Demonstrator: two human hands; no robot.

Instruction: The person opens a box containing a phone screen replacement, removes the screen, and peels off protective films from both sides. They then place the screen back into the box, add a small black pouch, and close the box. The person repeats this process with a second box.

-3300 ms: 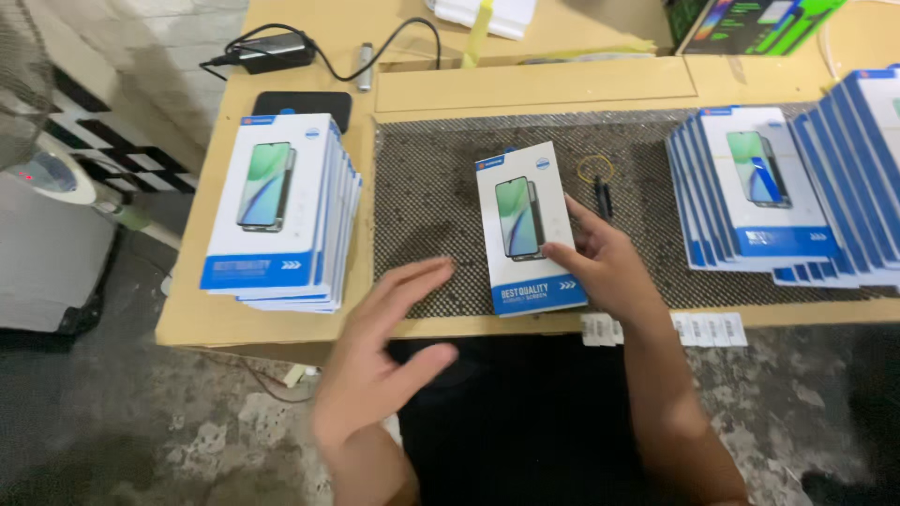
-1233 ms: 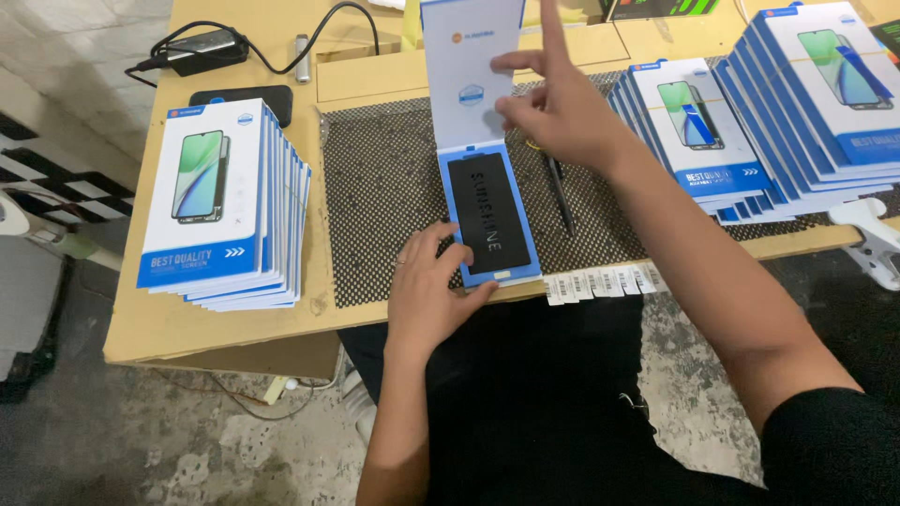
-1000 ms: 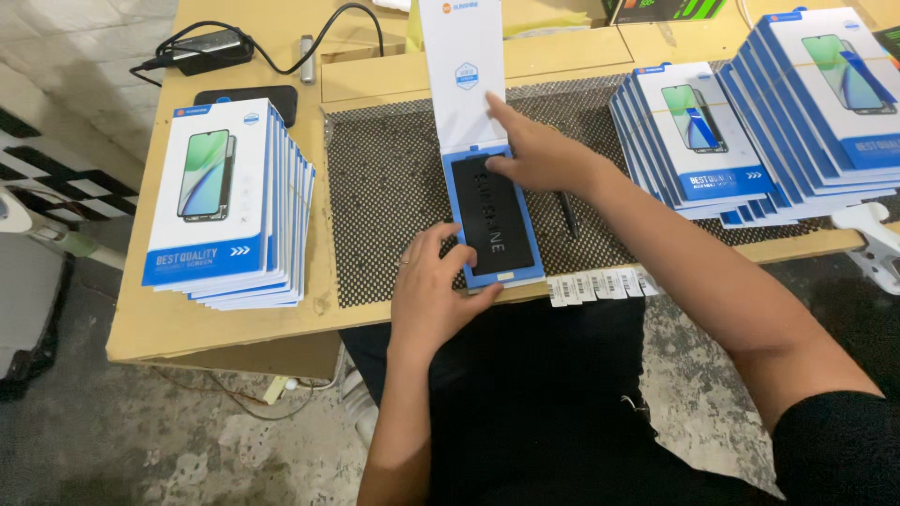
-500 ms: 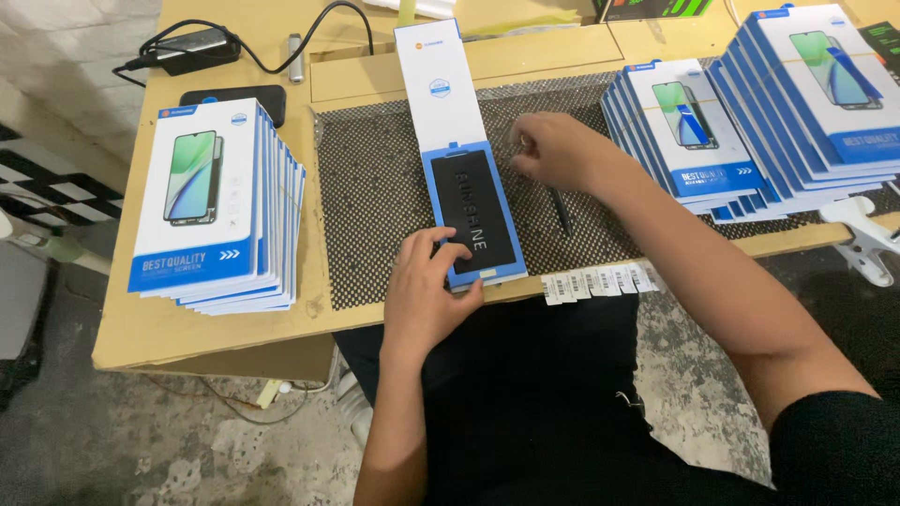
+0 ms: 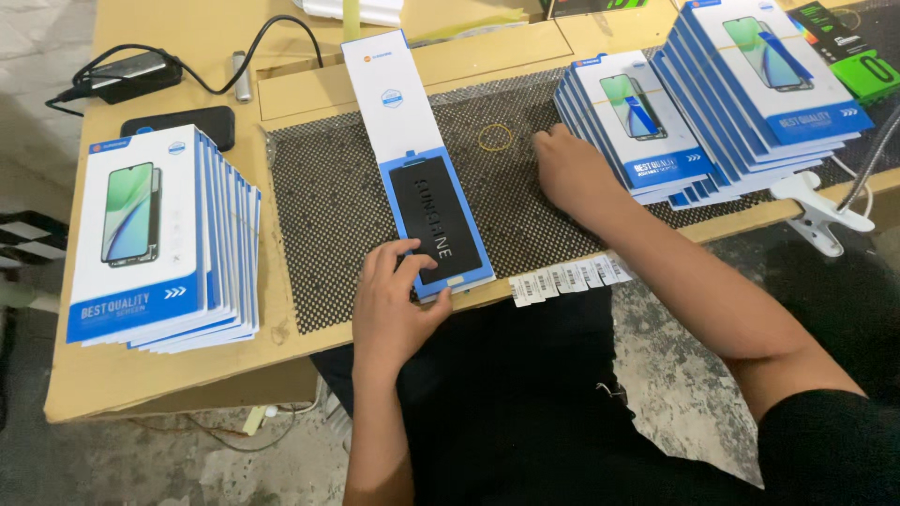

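Your left hand (image 5: 394,305) lay flat on the near end of the open box (image 5: 438,228), fingers spread and pressing down on it, not closed around anything. The box sat on the black mesh mat (image 5: 319,206) at the near edge of the table (image 5: 141,375), its white lid (image 5: 389,94) folded back flat, away from you. A black screen panel (image 5: 434,222) lay in the blue tray. Your right hand (image 5: 567,173) rested loosely curled on the mat, beside the nearest stack of boxes (image 5: 637,122); I could not tell whether it held anything.

The box looked like light, thin card, likely to slide on the mat unless pinned as you had it. The panel was probably stiff but fragile glass, so it seemed best taken by its long edges rather than its face. A yellow rubber band (image 5: 495,138) lay on the mat near your right hand, and a strip of labels (image 5: 567,278) hung at the table edge.
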